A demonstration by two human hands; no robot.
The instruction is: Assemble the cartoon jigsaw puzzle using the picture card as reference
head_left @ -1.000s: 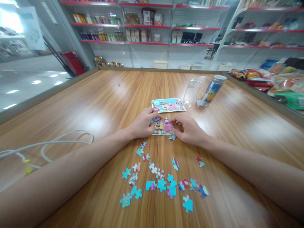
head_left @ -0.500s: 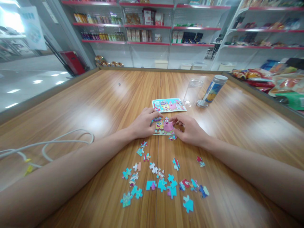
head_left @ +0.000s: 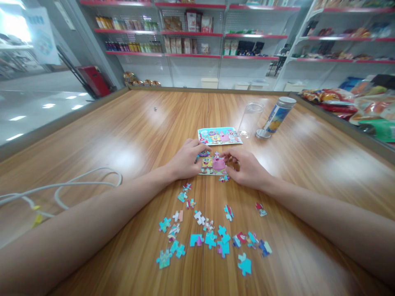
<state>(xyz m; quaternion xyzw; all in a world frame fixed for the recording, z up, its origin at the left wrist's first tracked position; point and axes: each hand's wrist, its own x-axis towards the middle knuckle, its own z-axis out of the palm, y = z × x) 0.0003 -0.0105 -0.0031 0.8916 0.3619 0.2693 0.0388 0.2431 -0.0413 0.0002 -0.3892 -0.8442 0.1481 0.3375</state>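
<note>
Joined jigsaw puzzle pieces (head_left: 212, 163), showing a yellow square figure and a pink figure, lie on the wooden table between my hands. My left hand (head_left: 189, 159) grips their left side, index finger at the top and thumb lower down, covering part of it. At the right edge, my right hand (head_left: 242, 165) has its fingers curled and its thumb against the pieces; the fingertips are partly hidden. A small loose puzzle piece (head_left: 224, 179) sits just below the joined section. Beyond my hands is a reference picture card (head_left: 219, 136) with the same cartoon figures.
Several loose blue puzzle pieces (head_left: 210, 239) are scattered nearer to me. A clear plastic jar (head_left: 250, 117), a blue canister (head_left: 279, 116) and a metal lid (head_left: 263, 134) stand back right. A white cable (head_left: 89, 183) lies at left; snack packets (head_left: 336, 100) are at far right.
</note>
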